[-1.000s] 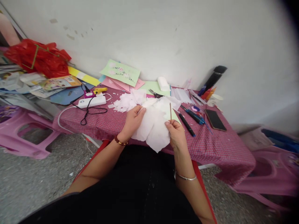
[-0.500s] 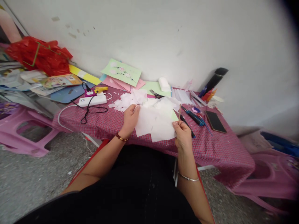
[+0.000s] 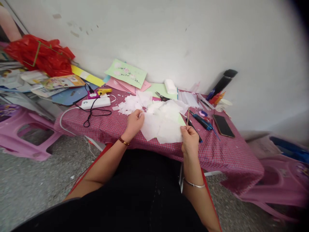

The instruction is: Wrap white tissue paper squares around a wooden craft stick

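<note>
My left hand [image 3: 134, 123] is closed on the left edge of a sheet of thin white tissue paper [image 3: 161, 127] held just above the near edge of the table. My right hand [image 3: 190, 141] pinches the sheet's right corner together with a thin wooden stick [image 3: 187, 117] that points upward. More loose white tissue pieces [image 3: 135, 103] lie in a heap on the red checked tablecloth [image 3: 106, 124] behind my hands.
A white power bank with black cable [image 3: 95, 103] and a yellow glue gun [image 3: 104, 91] lie at the left. Scissors [image 3: 160, 96], coloured cards [image 3: 126, 73], pens [image 3: 201, 120], a phone [image 3: 222, 125] and a black bottle [image 3: 223, 82] lie further back and right. Pink stools [image 3: 21, 135] stand on the floor.
Both hands have spread the tissue sheet flatter and lowered it toward the table. My right hand with the stick has shifted right.
</note>
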`<state>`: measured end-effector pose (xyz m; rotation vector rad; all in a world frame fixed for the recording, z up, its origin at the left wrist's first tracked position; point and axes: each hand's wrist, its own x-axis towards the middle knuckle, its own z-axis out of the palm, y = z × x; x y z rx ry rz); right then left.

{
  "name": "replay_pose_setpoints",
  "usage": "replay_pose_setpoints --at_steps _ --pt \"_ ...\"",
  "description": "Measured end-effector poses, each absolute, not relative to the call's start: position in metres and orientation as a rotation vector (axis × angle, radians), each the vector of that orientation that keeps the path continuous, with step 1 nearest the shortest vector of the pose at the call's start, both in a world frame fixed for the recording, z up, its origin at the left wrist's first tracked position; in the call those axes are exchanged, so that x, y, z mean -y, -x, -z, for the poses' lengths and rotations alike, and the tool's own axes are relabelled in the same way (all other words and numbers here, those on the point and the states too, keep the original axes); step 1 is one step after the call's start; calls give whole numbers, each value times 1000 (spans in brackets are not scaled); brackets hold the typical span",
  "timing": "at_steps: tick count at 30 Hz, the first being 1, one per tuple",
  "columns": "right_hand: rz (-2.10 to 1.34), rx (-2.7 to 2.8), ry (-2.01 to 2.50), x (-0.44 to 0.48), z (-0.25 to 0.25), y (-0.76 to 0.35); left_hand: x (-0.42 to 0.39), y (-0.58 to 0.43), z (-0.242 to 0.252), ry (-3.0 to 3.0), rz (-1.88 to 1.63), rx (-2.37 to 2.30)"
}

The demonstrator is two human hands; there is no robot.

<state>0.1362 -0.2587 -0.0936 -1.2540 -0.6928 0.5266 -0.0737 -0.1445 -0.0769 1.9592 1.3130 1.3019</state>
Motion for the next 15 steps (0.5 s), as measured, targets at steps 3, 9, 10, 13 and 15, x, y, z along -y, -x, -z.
replay_pose_setpoints --at_steps 3,9,10,13,15 --pt "-537 736 1288 262 94 -137 144 75 62 -2228 -1042 -1158" --pt "-513 818 1328 264 93 -134 139 30 31 -2621 -630 -993" --pt "-508 828 1334 264 94 -134 136 20 31 -2653 -580 -1033" --pt "-492 851 1356 266 96 -139 130 2 36 -2673 -528 -1107" --pt "-484 867 1378 269 96 -146 130 2 36 -2672 -544 -1127"
